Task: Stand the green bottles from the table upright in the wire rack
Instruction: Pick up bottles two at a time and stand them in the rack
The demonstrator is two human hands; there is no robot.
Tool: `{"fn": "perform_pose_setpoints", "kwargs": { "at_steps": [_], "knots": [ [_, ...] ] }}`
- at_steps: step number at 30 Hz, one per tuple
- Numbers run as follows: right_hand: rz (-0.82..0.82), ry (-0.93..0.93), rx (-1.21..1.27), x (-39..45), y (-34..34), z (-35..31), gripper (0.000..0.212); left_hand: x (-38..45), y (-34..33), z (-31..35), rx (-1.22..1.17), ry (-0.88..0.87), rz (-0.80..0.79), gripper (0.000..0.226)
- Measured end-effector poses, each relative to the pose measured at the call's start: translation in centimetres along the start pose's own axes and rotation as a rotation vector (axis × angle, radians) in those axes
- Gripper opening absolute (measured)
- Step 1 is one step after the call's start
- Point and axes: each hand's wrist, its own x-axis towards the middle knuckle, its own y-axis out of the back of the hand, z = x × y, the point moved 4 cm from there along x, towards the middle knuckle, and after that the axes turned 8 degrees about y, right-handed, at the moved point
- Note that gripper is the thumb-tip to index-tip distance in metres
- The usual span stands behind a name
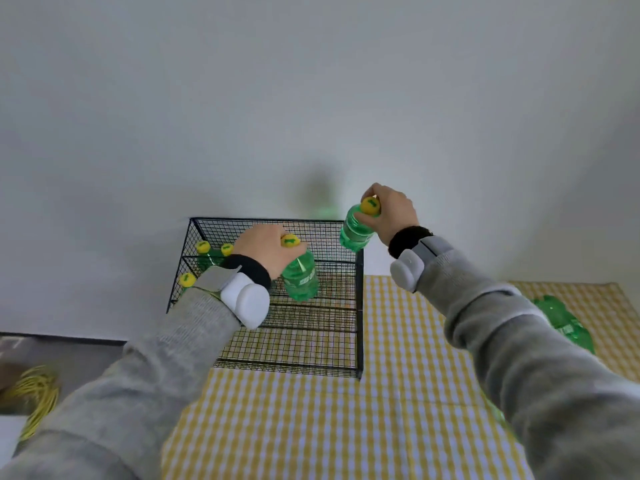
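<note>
Left hand (pixel 262 244) grips a green bottle (pixel 300 278) by its neck inside the wire rack (pixel 358 306). Right hand (pixel 391 211) holds another bottle (pixel 355 228) above the rack's 2 o'clock corner. Three capped bottles (pixel 203 249) stand at 10 o'clock; one lying bottle (pixel 562 322) remains on the table (pixel 398 375).

Wire rack (pixel 358 306) sitting on table (pixel 311 427), against wall. Three bottles (pixel 204 252) standing at rack's left. Left hand (pixel 259 245) holding bottle (pixel 300 277) inside rack; right hand (pixel 391 211) holding another (pixel 355 230) over back right corner. Bottle (pixel 564 323), seemingly lying, on table right.
</note>
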Motion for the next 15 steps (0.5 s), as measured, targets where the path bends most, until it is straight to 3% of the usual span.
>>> {"fn": "perform_pose_setpoints", "kwargs": {
  "at_steps": [8, 15],
  "knots": [
    [-0.117, 0.109, -0.054, 2.4, -7.0, -5.7, 0.030, 0.5, -1.6, -7.2, -0.022, 0.090, -0.085, 0.035],
    [-0.302, 0.182, -0.150, 4.7, -13.0, -7.0, 0.031, 2.4, -5.3, -10.1, -0.058, 0.082, -0.196, 0.048]
  ]
}}
